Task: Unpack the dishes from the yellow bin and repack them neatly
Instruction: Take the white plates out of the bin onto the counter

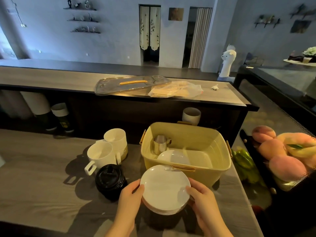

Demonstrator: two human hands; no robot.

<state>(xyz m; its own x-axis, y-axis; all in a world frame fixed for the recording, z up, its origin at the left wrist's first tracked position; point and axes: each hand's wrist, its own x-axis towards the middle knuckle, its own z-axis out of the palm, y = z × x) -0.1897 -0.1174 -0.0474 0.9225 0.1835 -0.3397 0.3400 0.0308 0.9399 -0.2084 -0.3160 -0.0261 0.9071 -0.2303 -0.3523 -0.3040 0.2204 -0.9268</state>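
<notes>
My left hand (130, 194) and right hand (202, 195) grip a stack of white plates (165, 189) just before the yellow bin (186, 130). Mugs (109, 147) are out; one plate (173, 157) and a steel pitcher (160, 144) remain inside.

The grey wood-grain counter (34, 168) carries the yellow bin (219, 142). Left of the bin stand white mugs (100, 154). Left of the bin's near corner sits a stack of black cup lids (109, 180). Beyond the bin, a raised ledge (42, 77) bears a clear lid (130, 85), a plastic bag (176, 91) and crumpled paper (215, 87).
</notes>
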